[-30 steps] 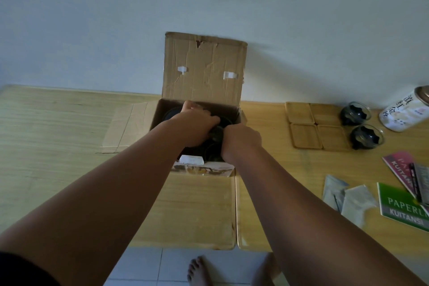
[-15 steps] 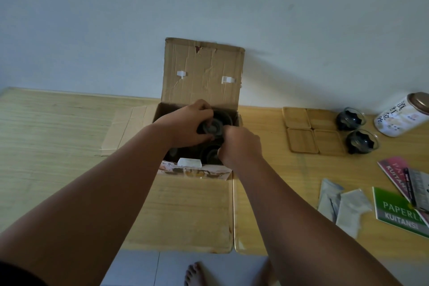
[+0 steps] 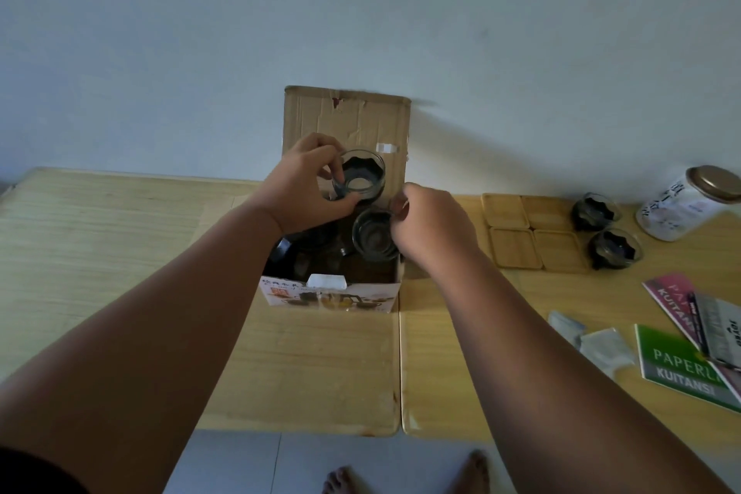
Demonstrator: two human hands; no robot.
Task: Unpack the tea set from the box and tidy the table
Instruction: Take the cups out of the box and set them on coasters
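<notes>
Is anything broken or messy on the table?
Nothing looks broken. The upright box flap is torn and scuffed near its top edge. The booklets and sachets at the right lie overlapping and crooked.

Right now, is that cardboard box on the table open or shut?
Open. The box has its lid flap standing upright at the back, and dark tea ware shows inside it.
</notes>
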